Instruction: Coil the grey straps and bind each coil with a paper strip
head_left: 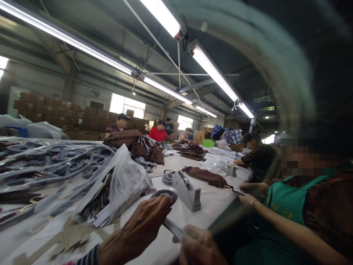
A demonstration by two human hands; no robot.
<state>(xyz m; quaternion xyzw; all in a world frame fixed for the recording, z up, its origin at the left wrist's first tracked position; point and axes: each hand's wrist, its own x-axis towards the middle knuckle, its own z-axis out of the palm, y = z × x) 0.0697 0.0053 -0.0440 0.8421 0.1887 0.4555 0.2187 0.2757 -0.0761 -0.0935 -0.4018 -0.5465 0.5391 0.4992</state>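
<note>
My left hand reaches over the white table with its fingers closed on a coiled grey strap. A flat grey strip runs from beneath that hand to my right hand, whose fingers are pinched on it; motion blurs this hand. Whether the strip belongs to the coil cannot be made out. Just beyond the coil stands a grey tape dispenser, with another grey coil beside it. To the left lie a bundle of strips in a white plastic bag and loose beige strips.
Many grey straps cover the table's left side. Brown bags are piled farther back, and one brown bag lies beyond the dispenser. Close on the right, a co-worker in a green apron reaches to the table edge. Several people work farther off.
</note>
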